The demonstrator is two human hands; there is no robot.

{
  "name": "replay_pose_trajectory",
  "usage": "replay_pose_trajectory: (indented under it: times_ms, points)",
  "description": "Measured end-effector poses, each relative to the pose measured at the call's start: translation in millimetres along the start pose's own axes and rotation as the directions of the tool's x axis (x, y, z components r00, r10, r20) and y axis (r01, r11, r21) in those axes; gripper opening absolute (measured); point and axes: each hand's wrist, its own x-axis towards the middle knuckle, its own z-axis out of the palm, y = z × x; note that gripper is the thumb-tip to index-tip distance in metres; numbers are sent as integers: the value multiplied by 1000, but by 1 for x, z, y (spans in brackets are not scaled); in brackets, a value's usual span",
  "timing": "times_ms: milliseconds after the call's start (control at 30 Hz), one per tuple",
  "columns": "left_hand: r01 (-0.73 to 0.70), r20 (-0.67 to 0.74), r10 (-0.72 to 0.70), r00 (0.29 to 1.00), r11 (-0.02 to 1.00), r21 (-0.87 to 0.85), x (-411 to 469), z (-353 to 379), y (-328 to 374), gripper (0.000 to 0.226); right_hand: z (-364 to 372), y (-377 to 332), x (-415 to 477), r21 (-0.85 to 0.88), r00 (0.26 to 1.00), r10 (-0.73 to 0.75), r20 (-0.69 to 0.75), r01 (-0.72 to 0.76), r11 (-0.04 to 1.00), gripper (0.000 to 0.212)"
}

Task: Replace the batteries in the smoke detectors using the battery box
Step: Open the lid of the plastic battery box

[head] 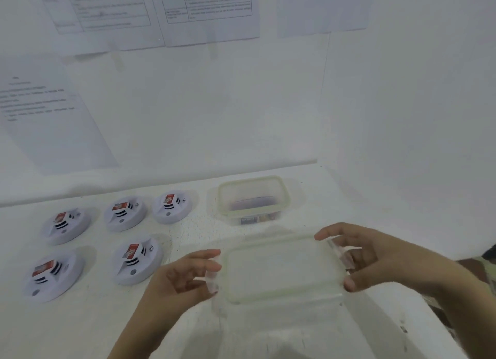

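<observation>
A white counter [107,326] runs along a white wall, where printed white sheets of paper [53,122] hang above its far edge; their text is too blurred to read.

Over the near edge of the counter, right of the middle, a clear rectangular plastic lid [281,270] with a pale green seal is held flat between both hands. Behind it, close to the far edge, stands a clear rectangular plastic box [255,210] with a pale green rim, uncovered; what lies inside is blurred, dark at the bottom.

The left hand [185,278] has its grip closed on the lid's left short side, fingers curled round the side clip. The right hand [375,256] has its grip closed on the right short side, with the thumb at the near corner and the fingers at the far corner.

Five round white plastic smoke detectors [137,260] lie on the left part of the counter, three in a far row and two nearer, apart from one another. On each rests one of the red rectangular batteries [132,250]
</observation>
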Motion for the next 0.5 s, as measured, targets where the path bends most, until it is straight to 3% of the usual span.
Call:
replay_pose_trajectory:
  times_ms: [100,200,267,400,500]
  points:
    - [-104,-136,103,985,995,3,20,5,18,21,-13,-13,5,40,996,-89,15,88,995,63]
    - [-151,-242,167,956,985,83,48,4,34,45,-23,-34,22,-81,967,-232,-109,224,971,33]
    - [-178,-304,205,930,978,113,69,4,46,33,-29,-48,41,-149,925,-301,-232,272,951,14]
    - [-151,-399,201,895,977,154,121,1,62,17,-42,-69,94,-158,860,-289,-421,244,957,22]
    - [-63,-456,110,883,991,119,164,-7,61,23,-51,-78,139,-170,847,-188,-498,117,978,30]
